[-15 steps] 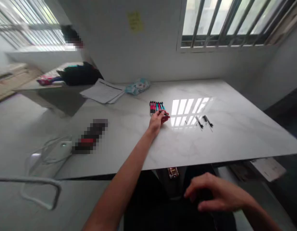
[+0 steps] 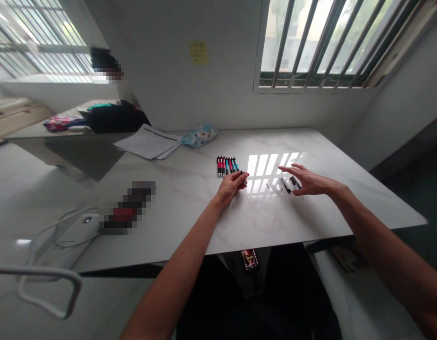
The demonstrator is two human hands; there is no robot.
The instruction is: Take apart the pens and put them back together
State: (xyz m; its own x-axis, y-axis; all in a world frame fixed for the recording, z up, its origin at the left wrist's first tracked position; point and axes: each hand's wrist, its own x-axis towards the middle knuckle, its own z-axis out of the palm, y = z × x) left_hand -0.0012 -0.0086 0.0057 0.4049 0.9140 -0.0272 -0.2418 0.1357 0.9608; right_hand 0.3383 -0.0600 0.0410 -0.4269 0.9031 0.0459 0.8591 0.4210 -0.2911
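Note:
A row of several red and teal pens [image 2: 226, 165] lies side by side on the white marble table [image 2: 190, 208]. My left hand [image 2: 231, 185] is just in front of the row, its fingers closed on a red pen [image 2: 242, 181]. My right hand [image 2: 305, 181] reaches out over the table with its fingers spread, hovering over two black pen parts [image 2: 288, 183] that lie near the bright window reflection. It holds nothing.
A stack of papers [image 2: 148, 141] and a blue-white wipes pack [image 2: 199, 136] lie at the table's back left. A blurred dark object [image 2: 125, 208] and a white device with a cable [image 2: 74, 229] sit at the left. A yellow sticky note [image 2: 199, 52] hangs on the wall.
My right hand has come up from below the table edge and reached over the black pen parts. My left hand has stayed by the pen row, holding the red pen.

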